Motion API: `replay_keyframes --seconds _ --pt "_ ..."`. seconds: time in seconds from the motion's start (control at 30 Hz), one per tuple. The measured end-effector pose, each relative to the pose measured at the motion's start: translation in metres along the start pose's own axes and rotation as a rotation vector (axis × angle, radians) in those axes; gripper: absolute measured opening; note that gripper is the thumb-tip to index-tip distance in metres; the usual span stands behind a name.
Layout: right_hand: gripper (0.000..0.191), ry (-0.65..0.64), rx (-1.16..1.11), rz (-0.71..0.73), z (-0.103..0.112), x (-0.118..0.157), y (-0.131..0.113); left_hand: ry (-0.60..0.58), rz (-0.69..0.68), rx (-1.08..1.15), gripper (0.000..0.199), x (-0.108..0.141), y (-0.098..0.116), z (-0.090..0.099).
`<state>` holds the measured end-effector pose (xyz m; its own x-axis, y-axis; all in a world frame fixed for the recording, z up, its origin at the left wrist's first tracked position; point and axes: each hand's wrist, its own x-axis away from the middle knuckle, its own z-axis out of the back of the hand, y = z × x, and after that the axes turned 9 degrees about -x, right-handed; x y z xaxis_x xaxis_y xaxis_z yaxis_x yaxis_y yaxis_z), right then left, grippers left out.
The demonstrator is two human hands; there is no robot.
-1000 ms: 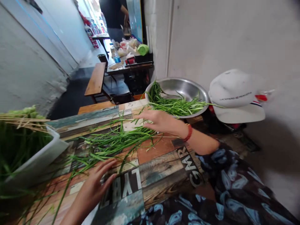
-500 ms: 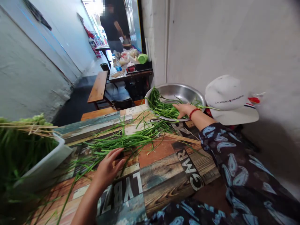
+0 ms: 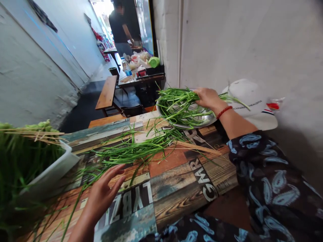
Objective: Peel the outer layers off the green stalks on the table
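Note:
Gripped in my right hand [image 3: 208, 99] is a bunch of long green chives [image 3: 176, 95], held over the metal basin [image 3: 210, 120]. Some strands hang down into the basin, and stalk ends stick out to the right of the hand. My left hand [image 3: 107, 185] is open with nothing in it, its fingers stretched toward a loose pile of chives [image 3: 136, 151] on the patterned tabletop [image 3: 174, 195]. Thin wooden skewers [image 3: 198, 147] lie at the right end of that pile.
At left a white plastic bin [image 3: 55, 168] holds more greens, with skewers [image 3: 37, 134] across the top. A white cap [image 3: 248, 97] is behind my right wrist, by the wall. Farther off are a wooden bench [image 3: 107, 92], a cluttered table [image 3: 141, 80] and a standing person [image 3: 121, 32].
My right hand has closed on chives in the basin and lifted them up, moving slightly right. My left hand has drawn back a little to the lower left, away from the pile.

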<state>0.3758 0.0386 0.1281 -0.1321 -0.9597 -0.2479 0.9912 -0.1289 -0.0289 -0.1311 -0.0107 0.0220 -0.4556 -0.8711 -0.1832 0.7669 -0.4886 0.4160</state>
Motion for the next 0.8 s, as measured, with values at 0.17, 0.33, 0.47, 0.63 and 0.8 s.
replay_keyframes --seconds 0.17,0.33,0.47,0.63,0.8 --pt "0.030 0.183 -0.057 0.130 0.040 0.009 -0.038 -0.018 -0.015 0.043 0.050 -0.001 0.007 -0.003" --pt "0.027 0.219 -0.192 0.335 0.057 0.018 -0.119 -0.049 -0.059 0.032 0.050 0.004 0.013 -0.004" --pt "0.033 0.050 -0.266 0.371 0.025 0.029 -0.201 -0.069 -0.039 0.010 0.050 0.012 0.012 -0.008" --pt "0.043 -0.274 -0.342 0.488 -0.058 0.053 -0.271 -0.080 -0.071 -0.030 0.049 0.014 0.008 -0.013" --pt "0.050 -0.280 -0.507 0.722 -0.058 0.050 -0.239 -0.063 -0.085 -0.049 0.047 0.014 0.003 -0.015"
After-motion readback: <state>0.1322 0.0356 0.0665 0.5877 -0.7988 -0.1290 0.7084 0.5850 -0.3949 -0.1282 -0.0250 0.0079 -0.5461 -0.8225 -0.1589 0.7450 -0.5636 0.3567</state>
